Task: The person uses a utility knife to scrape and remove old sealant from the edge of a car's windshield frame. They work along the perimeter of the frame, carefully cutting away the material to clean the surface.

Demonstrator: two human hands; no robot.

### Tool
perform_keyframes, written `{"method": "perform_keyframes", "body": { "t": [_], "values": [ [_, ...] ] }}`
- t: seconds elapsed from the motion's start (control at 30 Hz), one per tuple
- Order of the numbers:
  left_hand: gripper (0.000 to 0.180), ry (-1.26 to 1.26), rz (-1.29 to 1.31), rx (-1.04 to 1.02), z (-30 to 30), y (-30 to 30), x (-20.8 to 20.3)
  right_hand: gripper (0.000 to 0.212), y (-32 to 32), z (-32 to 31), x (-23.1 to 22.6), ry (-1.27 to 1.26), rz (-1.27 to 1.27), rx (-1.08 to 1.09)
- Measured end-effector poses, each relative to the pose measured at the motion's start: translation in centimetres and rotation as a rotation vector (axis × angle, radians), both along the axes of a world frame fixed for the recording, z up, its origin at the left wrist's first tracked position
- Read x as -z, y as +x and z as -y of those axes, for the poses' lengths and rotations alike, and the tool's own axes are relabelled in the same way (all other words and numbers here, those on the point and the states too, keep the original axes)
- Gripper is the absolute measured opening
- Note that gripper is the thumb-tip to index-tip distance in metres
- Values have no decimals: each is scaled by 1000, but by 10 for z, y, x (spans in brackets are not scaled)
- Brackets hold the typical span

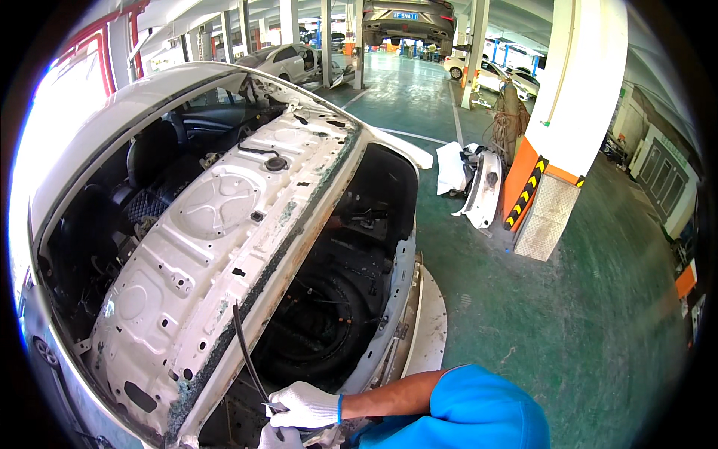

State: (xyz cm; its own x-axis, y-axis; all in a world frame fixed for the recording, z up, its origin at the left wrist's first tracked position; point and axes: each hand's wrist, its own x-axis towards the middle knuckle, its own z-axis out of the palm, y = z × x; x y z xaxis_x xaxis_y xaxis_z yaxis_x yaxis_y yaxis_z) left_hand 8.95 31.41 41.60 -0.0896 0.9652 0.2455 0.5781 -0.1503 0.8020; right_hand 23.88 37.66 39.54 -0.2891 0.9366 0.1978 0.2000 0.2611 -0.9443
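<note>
A long black rubber strip [244,346] rises in a curve from my hands across the rear edge of a stripped white car body [224,280]. My right hand [310,404], in a white knit glove, is closed round the strip's lower part. A small thin piece, perhaps a tool, shows by its fingers, too small to name. Just below, my gloved left hand [280,437] is cut off by the lower picture edge. Its fingers are bent close under the right hand, and what they hold is hidden. Beneath the strip gapes the dark trunk well [321,299].
Broken glass crumbs [183,404] lie along the body's rear edge. To the right stands a white and orange pillar [553,135] with a metal plate at its foot. A removed white bumper part [482,191] leans near it. A raised car [409,21] is farther back.
</note>
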Motion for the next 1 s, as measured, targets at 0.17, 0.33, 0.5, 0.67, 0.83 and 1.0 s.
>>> {"method": "perform_keyframes", "body": {
  "t": [0.17,0.33,0.5,0.67,0.83,1.0],
  "values": [
    [10,42,41,-98,1,-10,10,22,-2,-1,-18,-42,41,-16],
    [13,12,140,-169,-17,-20,31,23,2,-10,-15,166,31,86],
    [18,-223,242,-31,13,-60,18,19,10,-6,-48,-431,-374,167],
    [25,-518,-31,105,80,-122,74,19,17,-14,-42,-497,-427,69],
    [25,-782,-461,-52,103,-126,96,19,12,-10,-38,-470,-378,68],
    [36,-224,67,-90,51,-76,29,19,0,-2,-38,-404,-222,30]
  ]
}}
